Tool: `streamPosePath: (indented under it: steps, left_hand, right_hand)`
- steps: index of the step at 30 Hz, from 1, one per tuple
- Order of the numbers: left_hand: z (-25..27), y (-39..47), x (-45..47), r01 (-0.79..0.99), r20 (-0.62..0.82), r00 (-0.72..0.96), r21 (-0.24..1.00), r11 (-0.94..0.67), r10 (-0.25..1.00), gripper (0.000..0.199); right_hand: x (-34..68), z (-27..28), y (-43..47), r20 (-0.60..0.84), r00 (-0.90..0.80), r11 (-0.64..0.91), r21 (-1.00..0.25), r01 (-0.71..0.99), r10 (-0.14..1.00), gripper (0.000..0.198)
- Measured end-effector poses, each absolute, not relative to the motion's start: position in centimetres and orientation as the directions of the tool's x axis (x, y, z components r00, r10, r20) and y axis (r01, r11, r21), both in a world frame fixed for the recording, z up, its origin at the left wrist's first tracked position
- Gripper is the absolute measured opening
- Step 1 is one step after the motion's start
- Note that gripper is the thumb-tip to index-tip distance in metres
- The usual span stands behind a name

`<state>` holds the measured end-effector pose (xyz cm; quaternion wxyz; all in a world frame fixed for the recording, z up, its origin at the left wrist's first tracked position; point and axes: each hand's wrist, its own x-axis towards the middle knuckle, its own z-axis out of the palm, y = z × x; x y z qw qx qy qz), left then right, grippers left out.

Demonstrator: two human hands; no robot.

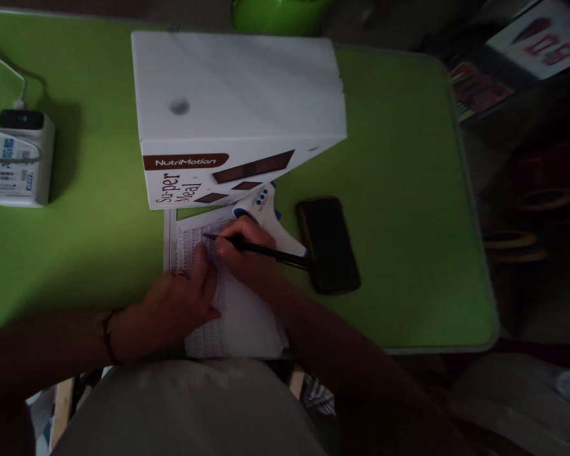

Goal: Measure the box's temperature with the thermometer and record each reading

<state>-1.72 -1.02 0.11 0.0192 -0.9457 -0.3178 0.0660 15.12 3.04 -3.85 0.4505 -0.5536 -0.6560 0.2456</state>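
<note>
My right hand [244,247] is closed around a black pen [266,251], whose tip touches a sheet of paper [251,310] with dense rows of writing. On the same sheet my left hand [183,294] lies flat, index finger stretched toward the pen tip and thumb apart, holding nothing. A ring is on one of its fingers. Just beyond my right hand lies a white and blue handheld device [261,212] with blue buttons, shaped like a forehead thermometer and partly hidden by the hand. Dim light blurs the writing.
A large white NutriMotion box [237,88] stands behind the paper on the green table [399,190]. A dark phone [330,244] lies to the right. At the left is a white block-shaped pack [23,164] with cables. Rolls of tape [513,240] sit beyond the table's right edge.
</note>
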Motion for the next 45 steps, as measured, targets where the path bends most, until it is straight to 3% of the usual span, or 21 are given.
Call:
streamPosePath:
  steps: [18, 26, 45]
  left_hand:
    - [0.09, -0.92, -1.67, 0.605, -0.167, 0.780, -0.044, -0.795, 0.603, 0.086]
    - [0.12, -0.84, -1.68, 0.595, -0.150, 0.790, -0.050, -0.802, 0.595, 0.081]
    - [-0.11, -0.86, -1.77, 0.588, -0.107, 0.798, -0.076, -0.805, 0.593, 0.083]
  right_hand:
    - [15.01, -3.49, 3.02, 0.315, 0.030, 0.253, -0.814, 0.522, 0.949, 0.014]
    - [15.22, -4.10, 2.83, 0.268, 0.124, 0.163, -0.827, 0.537, 0.955, 0.013]
    - [15.24, -3.70, 2.89, 0.330, 0.044, 0.260, -0.813, 0.521, 0.943, 0.012]
